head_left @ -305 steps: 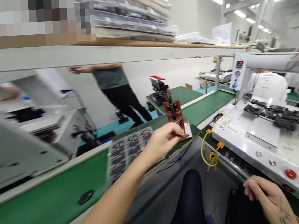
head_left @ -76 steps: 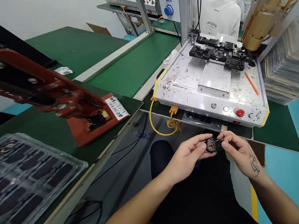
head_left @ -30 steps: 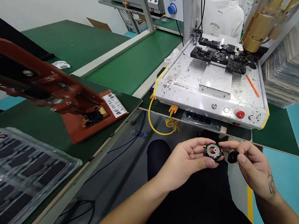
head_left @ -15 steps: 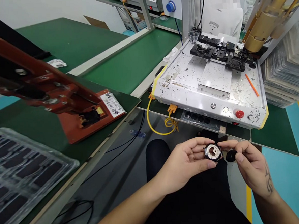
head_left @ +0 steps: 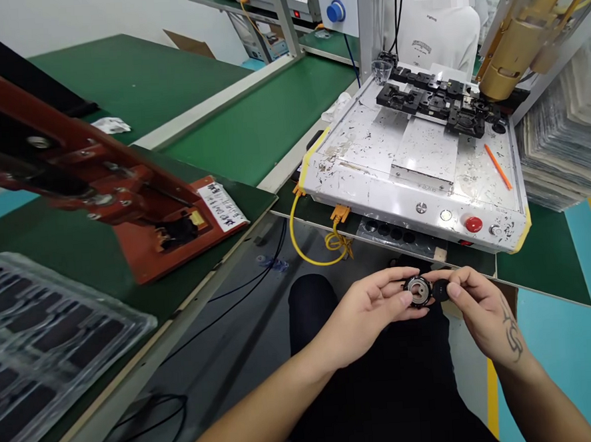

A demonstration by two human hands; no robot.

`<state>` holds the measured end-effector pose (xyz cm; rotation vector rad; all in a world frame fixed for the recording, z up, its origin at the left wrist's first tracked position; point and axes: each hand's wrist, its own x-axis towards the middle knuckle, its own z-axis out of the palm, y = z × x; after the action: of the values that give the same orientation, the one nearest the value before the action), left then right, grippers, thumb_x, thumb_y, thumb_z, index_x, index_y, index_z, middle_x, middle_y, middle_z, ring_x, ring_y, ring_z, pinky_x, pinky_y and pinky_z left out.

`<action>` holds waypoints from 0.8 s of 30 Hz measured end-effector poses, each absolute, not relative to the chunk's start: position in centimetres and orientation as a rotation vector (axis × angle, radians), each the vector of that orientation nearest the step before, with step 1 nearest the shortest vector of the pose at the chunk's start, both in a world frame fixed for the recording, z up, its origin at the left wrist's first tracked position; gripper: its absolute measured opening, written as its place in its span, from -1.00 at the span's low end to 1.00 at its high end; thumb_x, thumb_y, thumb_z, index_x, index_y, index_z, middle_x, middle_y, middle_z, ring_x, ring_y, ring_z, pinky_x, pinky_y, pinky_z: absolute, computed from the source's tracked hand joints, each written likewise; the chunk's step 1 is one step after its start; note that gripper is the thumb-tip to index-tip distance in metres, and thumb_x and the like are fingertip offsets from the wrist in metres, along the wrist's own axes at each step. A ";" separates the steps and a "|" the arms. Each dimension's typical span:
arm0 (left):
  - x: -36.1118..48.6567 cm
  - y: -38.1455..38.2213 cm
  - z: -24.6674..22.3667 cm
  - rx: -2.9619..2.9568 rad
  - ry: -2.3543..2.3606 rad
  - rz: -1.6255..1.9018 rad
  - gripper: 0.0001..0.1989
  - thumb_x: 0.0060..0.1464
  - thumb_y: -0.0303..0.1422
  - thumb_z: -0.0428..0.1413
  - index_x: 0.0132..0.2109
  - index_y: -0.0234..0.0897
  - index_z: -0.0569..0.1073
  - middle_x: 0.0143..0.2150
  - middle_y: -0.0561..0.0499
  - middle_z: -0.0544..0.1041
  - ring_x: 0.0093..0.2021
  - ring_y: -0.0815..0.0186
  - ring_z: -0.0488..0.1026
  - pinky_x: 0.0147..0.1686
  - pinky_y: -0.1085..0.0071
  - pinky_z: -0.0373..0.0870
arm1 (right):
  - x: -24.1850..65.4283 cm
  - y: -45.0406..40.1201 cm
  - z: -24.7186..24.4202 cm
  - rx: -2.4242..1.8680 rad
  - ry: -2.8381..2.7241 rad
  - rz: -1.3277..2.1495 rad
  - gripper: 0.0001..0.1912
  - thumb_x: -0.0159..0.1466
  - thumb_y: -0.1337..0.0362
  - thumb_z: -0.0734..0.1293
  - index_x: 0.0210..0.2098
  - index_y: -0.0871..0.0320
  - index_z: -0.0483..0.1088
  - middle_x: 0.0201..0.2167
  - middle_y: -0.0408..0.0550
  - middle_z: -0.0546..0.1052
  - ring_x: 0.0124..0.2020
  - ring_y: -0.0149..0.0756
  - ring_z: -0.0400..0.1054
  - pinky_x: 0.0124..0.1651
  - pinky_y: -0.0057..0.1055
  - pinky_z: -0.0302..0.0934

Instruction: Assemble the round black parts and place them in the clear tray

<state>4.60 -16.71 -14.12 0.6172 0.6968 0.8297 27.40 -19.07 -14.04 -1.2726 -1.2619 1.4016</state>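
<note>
Between thumb and fingers, my left hand (head_left: 375, 306) holds a round black watch case (head_left: 420, 292) with a pale metallic ring inside and its open face toward me. A thin black disc (head_left: 440, 290), like a back cover, is pinched in my right hand (head_left: 475, 307). The disc sits right beside the case's right edge; whether the two touch I cannot tell. A right fingertip reaches near the case's upper right side. Both hands are above my lap, in front of the white machine (head_left: 373, 176).
Black fixtures (head_left: 433, 102) and an orange stick (head_left: 497, 166) lie on the machine, with a gold cylinder (head_left: 509, 61) above. A red press (head_left: 176, 241) and a plastic tray (head_left: 58, 349) are at left. Stacked trays (head_left: 562, 118) stand at right. A person (head_left: 429, 33) sits behind the machine.
My right hand has moved left, bringing the black disc closer to the watch case. My left thumb has shifted up and left onto the case's edge, and the case is turned slightly.
</note>
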 end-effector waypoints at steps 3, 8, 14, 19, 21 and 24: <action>4.6 -16.7 -14.3 0.651 0.690 0.847 -0.55 0.21 -0.25 0.41 0.18 -0.33 0.60 0.08 -0.22 0.71 0.12 -0.03 0.67 0.16 -0.02 0.64 | 27.0 -18.7 -13.7 -1.310 -1.324 1.399 -0.74 0.49 0.04 0.39 -0.26 0.04 0.44 0.12 0.01 0.65 0.09 -0.08 0.54 0.18 -0.15 0.40; 4.7 -16.8 -14.4 0.780 0.731 0.829 -0.58 0.27 -0.26 0.35 0.21 -0.30 0.59 0.05 -0.17 0.71 0.14 0.01 0.65 0.20 0.03 0.62 | 26.1 -18.2 -14.0 -1.344 -1.440 1.320 -0.73 0.46 0.03 0.41 -0.29 0.05 0.45 0.06 0.01 0.61 0.07 -0.08 0.50 0.13 -0.20 0.37; 4.7 -16.9 -14.6 0.859 0.755 0.814 -0.59 0.32 -0.26 0.29 0.24 -0.31 0.55 0.13 -0.18 0.68 0.12 0.07 0.66 0.21 0.09 0.60 | 25.6 -18.0 -14.5 -1.367 -1.482 1.280 -0.72 0.46 0.03 0.40 -0.30 0.05 0.44 0.02 0.00 0.58 0.04 -0.09 0.48 0.14 -0.18 0.32; 4.8 -16.8 -14.7 0.861 0.758 0.809 -0.59 0.32 -0.27 0.29 0.23 -0.31 0.55 0.14 -0.18 0.68 0.13 0.06 0.66 0.21 0.11 0.61 | 25.4 -18.0 -14.6 -1.370 -1.469 1.254 -0.71 0.45 0.03 0.40 -0.30 0.06 0.43 0.00 0.02 0.59 0.00 -0.09 0.49 0.07 -0.20 0.36; 4.8 -16.8 -14.7 0.860 0.754 0.811 -0.60 0.32 -0.26 0.29 0.23 -0.30 0.55 0.14 -0.17 0.68 0.13 0.06 0.65 0.20 0.12 0.61 | 25.4 -18.1 -14.6 -1.369 -1.473 1.249 -0.72 0.45 0.03 0.39 -0.31 0.05 0.43 0.00 0.02 0.59 -0.01 -0.09 0.49 0.06 -0.20 0.37; 4.9 -16.9 -14.7 0.863 0.755 0.815 -0.61 0.33 -0.26 0.28 0.23 -0.29 0.56 0.13 -0.17 0.68 0.13 0.07 0.65 0.20 0.13 0.61 | 25.3 -18.1 -14.6 -1.376 -1.480 1.232 -0.72 0.46 0.04 0.39 -0.31 0.05 0.43 -0.01 0.02 0.59 -0.02 -0.09 0.49 0.05 -0.20 0.37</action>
<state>4.89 -16.86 -14.67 0.8634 0.7547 0.8152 25.33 -18.07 -14.63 -1.3765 -1.4800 1.2321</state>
